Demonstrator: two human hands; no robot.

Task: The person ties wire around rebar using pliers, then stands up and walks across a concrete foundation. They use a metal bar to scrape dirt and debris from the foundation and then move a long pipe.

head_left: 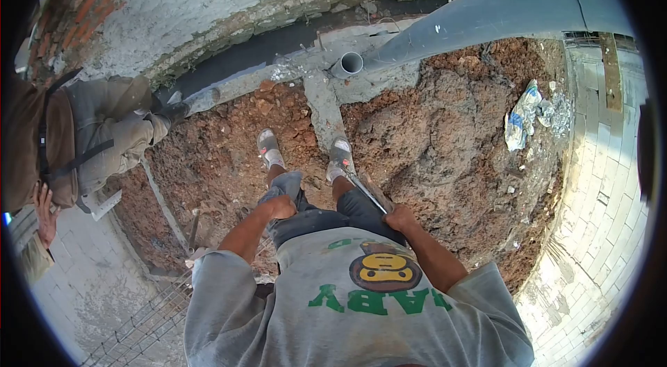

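My left hand (281, 207) is closed beside my left thigh, around a grey object (286, 182) that looks like a cloth or flat tool; its exact kind is unclear. Beside my right thigh, my right hand (401, 218) grips a long narrow tool (372, 193) with a metallic edge. The tool slants forward toward my right foot (340, 153). My left foot (269, 147) stands on reddish-brown soil (229, 138).
A co-worker (104, 124) is at the left. Ahead are a short upright pipe (351, 63), a concrete beam (324, 113) and a large grey pipe (486, 13). Crumpled plastic (522, 115) lies at right; a wire grid (139, 322) is at lower left.
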